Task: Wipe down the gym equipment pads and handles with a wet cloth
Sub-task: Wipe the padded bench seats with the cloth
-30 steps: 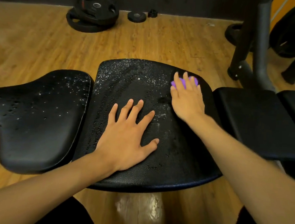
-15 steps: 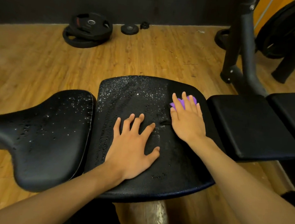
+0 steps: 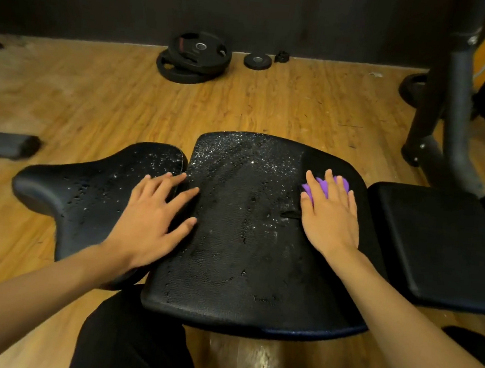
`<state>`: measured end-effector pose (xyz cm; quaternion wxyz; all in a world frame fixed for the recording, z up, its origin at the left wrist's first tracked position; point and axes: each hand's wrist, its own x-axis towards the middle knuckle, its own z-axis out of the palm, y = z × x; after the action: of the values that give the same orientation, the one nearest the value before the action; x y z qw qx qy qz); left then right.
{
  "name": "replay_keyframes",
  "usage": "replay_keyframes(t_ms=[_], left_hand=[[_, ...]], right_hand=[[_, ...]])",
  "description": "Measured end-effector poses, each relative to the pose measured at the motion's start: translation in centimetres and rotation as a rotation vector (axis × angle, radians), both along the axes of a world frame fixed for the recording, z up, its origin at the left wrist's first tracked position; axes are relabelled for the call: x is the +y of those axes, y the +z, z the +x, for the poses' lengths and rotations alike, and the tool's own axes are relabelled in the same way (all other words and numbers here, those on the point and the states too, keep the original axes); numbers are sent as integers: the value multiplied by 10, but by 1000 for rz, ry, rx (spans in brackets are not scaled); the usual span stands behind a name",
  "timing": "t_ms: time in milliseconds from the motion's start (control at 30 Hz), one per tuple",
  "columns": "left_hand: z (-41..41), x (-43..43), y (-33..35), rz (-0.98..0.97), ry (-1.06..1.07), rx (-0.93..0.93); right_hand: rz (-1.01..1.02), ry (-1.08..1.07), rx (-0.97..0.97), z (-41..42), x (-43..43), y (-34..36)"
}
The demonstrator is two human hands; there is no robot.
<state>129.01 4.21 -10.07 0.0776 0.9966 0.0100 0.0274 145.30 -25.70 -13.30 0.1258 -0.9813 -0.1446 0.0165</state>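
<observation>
A wide black bench pad speckled with water drops lies in front of me. My right hand lies flat on its right part, fingers straight, pressing a purple cloth that shows only past the fingertips. My left hand rests flat with spread fingers across the gap between this pad and a narrower wet seat pad on the left. A dry black pad adjoins on the right.
Wooden floor surrounds the bench. Stacked weight plates and a small plate lie by the dark back wall. A grey machine frame with loaded plates stands at the right. A dark bar end lies at the far left.
My left hand has slid left from the middle of the wide pad to its left edge. The right hand with the cloth stays at the pad's right part. The view has tilted upward.
</observation>
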Motion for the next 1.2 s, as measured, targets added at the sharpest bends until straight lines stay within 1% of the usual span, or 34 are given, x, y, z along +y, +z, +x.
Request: replay_keyframes(t_ms=[133, 233, 300, 367, 533, 600, 633, 700, 800, 867, 900, 967, 1067, 1133, 1200], left_hand=[[-16, 19, -8, 19, 52, 9], [-15, 16, -9, 29, 78, 2], [-13, 13, -9, 41, 85, 18], [-12, 12, -9, 70, 66, 41], [-9, 15, -11, 116, 44, 73], [-9, 16, -12, 134, 45, 78], [-9, 15, -12, 139, 48, 78], [-11, 14, -12, 137, 57, 80], [-11, 12, -10, 143, 51, 90], [-10, 11, -9, 154, 44, 99], [-9, 11, -9, 157, 45, 101], [-8, 10, -8, 168, 47, 111], [-7, 11, -8, 183, 42, 116], [-6, 11, -9, 192, 39, 121], [-5, 11, -10, 201, 41, 129]], right_hand=[[10, 21, 19, -25, -10, 6], [-35, 28, 27, -69, -22, 14], [-64, 56, 43, -79, -24, 15], [-43, 80, 41, -56, -19, 14], [52, 44, -19, 63, 25, 7], [77, 23, -15, 86, 38, 7], [89, 26, -5, 83, 39, 7], [138, 53, 9, 53, 27, 6], [193, 83, 59, -38, -8, 14], [161, 117, 102, -79, -26, 17], [135, 143, 102, -78, -28, 16], [94, 166, 49, -41, -16, 14], [88, 132, -22, 51, 24, 8], [94, 112, -11, 104, 52, 15], [98, 85, 32, 131, 68, 21]])
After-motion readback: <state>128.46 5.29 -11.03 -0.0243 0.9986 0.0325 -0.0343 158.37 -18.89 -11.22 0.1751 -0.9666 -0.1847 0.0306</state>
